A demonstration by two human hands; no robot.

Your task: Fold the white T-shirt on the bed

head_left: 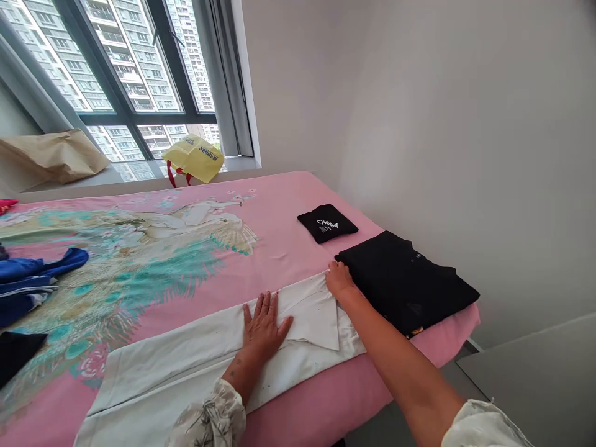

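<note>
White trousers lie lengthwise along the near edge of the bed, legs laid together, with a pointed flap folded over at the right end. My left hand presses flat on their middle, fingers spread. At the upper right corner, my right hand has its fingers curled on the white cloth. Just beyond that hand sits a folded black garment. Farther back is a small folded black garment with white "CHINA" lettering.
A pink bedsheet with a peacock-like print covers the bed. Blue clothes and a black cloth lie at left. On the windowsill are a yellow bag and a brown paper bag. A wall borders the right side.
</note>
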